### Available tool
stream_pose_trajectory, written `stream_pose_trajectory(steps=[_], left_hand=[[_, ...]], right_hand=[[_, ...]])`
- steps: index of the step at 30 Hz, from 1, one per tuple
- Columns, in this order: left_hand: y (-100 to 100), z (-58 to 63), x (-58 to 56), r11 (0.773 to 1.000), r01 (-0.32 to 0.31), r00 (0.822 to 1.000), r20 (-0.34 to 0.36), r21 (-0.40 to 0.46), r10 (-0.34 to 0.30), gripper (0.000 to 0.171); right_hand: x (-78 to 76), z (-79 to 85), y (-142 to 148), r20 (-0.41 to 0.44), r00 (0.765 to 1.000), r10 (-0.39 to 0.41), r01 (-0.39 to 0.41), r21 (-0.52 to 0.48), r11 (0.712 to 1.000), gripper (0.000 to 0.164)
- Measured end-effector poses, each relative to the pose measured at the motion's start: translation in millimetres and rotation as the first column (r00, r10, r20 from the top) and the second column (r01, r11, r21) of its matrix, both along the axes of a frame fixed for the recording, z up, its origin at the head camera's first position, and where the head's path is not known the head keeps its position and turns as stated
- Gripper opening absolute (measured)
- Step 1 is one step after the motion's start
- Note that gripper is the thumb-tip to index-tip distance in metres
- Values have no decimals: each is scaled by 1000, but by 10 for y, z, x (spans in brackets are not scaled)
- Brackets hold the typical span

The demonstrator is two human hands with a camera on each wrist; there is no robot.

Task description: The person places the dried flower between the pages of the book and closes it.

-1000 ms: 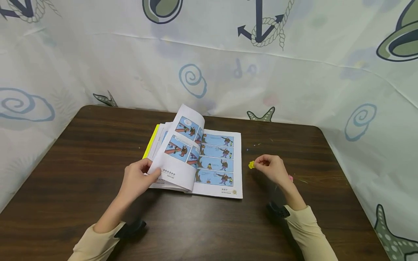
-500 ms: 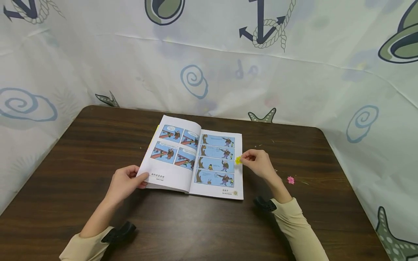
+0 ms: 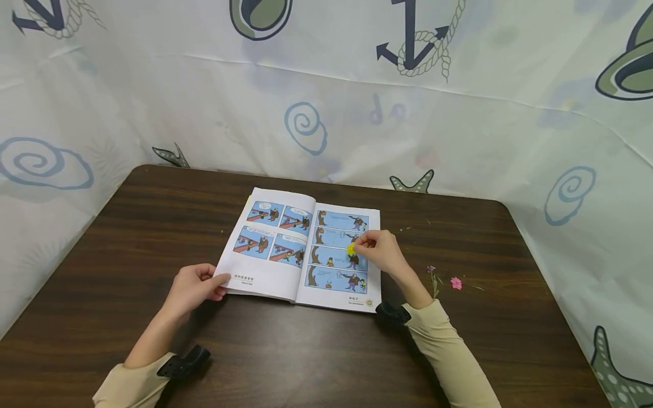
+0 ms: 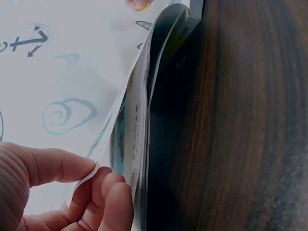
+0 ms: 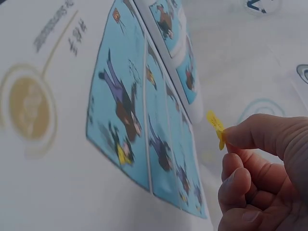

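A comic book point(image 3: 275, 277) lies open on the dark wooden table point(image 3: 306, 362). At its lower left corner, my left hand point(image 3: 191, 288) pinches the left page; the left wrist view shows that page point(image 4: 114, 115) between thumb and fingers, lifted apart from the pages below. My right hand point(image 3: 385, 252) is over the right page and pinches a small yellow flower point(image 3: 350, 249) between thumb and forefinger. Seen from the right wrist, the yellow flower point(image 5: 216, 127) is edge-on, its petals pointing away from the hand point(image 5: 262, 168).
To the right of the book lie a pink flower point(image 3: 456, 283) and a thin-stemmed purple flower point(image 3: 432, 277). Small plant bits point(image 3: 405, 228) are scattered behind them. A printed white curtain point(image 3: 347, 130) hangs along the table's far edge.
The left page, raised and curling before, has come down to the left with my left hand. My right hand has carried the yellow flower leftward from the table to over the right page.
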State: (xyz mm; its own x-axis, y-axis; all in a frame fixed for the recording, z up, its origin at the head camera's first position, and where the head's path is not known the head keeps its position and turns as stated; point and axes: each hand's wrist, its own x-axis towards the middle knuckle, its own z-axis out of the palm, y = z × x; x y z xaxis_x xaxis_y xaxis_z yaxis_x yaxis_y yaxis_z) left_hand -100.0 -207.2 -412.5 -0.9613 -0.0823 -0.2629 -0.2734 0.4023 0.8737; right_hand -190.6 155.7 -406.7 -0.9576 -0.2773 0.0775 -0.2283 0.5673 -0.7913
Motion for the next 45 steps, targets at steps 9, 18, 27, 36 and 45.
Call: stream_pose_trajectory(steps=[9,18,27,36,45], left_hand=[[-12,-75,-57,998,-21,995,98,63,15,25],[-89,-127,-129,998,54,987,150,21,-56,21],[-45,-69,-151,959,152,984,123,-237,-126,18],[-10,-49,-153,935,167,984,117,-313,-137,21],[-38,-31,-132,919,136,989,101,-370,-106,31]], right_hand=[[-27,-94,-128,40,999,15,-15,8,1000,6],[-55,-158,-195,63,998,26,-27,14,1000,6],[-75,-183,-264,72,997,19,-23,53,998,5],[-90,-181,-282,56,997,44,-49,95,994,7],[-94,-184,-286,46,998,51,-57,137,989,9]])
